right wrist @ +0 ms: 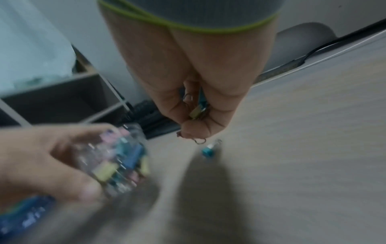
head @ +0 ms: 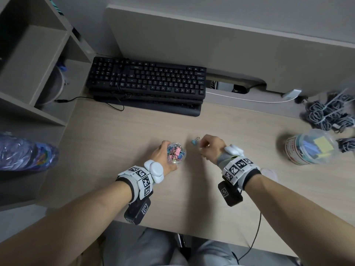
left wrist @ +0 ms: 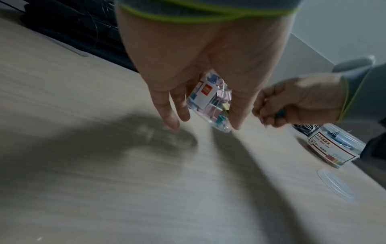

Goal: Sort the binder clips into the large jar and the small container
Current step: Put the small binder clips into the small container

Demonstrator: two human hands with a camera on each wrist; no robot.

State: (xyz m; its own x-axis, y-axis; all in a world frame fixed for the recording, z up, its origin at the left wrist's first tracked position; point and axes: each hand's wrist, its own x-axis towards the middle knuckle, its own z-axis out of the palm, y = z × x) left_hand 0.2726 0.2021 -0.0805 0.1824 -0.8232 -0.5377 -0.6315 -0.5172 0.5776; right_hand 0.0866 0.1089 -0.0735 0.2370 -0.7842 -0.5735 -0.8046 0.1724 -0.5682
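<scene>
My left hand (head: 163, 156) grips the small clear container (head: 176, 152), lifted a little off the desk and full of pink, blue and yellow binder clips (left wrist: 211, 102). My right hand (head: 210, 147) is curled around several small binder clips (right wrist: 197, 110), yellow and teal, just right of the container. One blue binder clip (head: 195, 140) lies loose on the desk by my right fingertips (right wrist: 207, 151). The large clear jar (head: 311, 146) stands open at the far right with bigger blue and yellow clips inside.
A stack of black keyboards (head: 148, 83) lies at the back of the wooden desk (head: 134, 131). Bundled cables (head: 328, 112) sit at the back right. A clear lid (left wrist: 336, 184) lies near the jar. Shelves (head: 32, 73) and a plastic bag (head: 25, 150) are at the left.
</scene>
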